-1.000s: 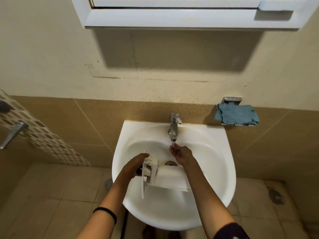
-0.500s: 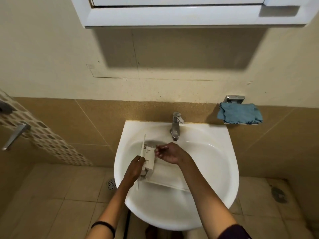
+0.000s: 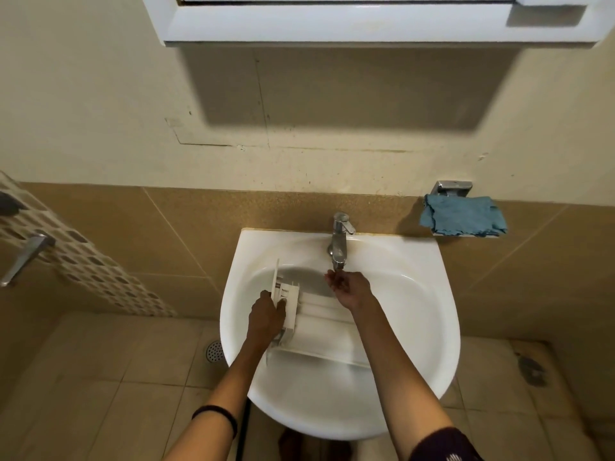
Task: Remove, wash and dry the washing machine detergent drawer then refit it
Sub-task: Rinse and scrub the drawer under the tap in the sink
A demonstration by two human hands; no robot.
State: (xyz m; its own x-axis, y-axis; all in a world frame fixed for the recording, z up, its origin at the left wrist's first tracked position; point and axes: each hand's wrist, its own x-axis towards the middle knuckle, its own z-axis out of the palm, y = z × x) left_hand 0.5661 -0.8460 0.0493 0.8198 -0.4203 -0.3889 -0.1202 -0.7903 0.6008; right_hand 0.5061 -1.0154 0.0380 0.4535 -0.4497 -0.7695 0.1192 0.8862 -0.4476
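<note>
The white detergent drawer [image 3: 319, 322] lies across the bowl of the white sink [image 3: 429, 314], its front panel standing on edge at the left. My left hand [image 3: 266, 319] grips that front end of the drawer. My right hand [image 3: 349, 289] is cupped, palm up, right under the spout of the chrome tap [image 3: 339, 241], holding nothing. Whether water runs from the spout cannot be made out.
A blue cloth [image 3: 462, 216] hangs on a chrome holder on the tiled wall, right of the sink. A white cabinet [image 3: 366, 21] hangs overhead. A door with a metal handle [image 3: 28, 257] stands at the left. A floor drain [image 3: 213, 351] sits left of the sink.
My right hand went from under the tap to the drawer's front end and is back under the spout. My left hand slid a little along the drawer's front and keeps its grip.
</note>
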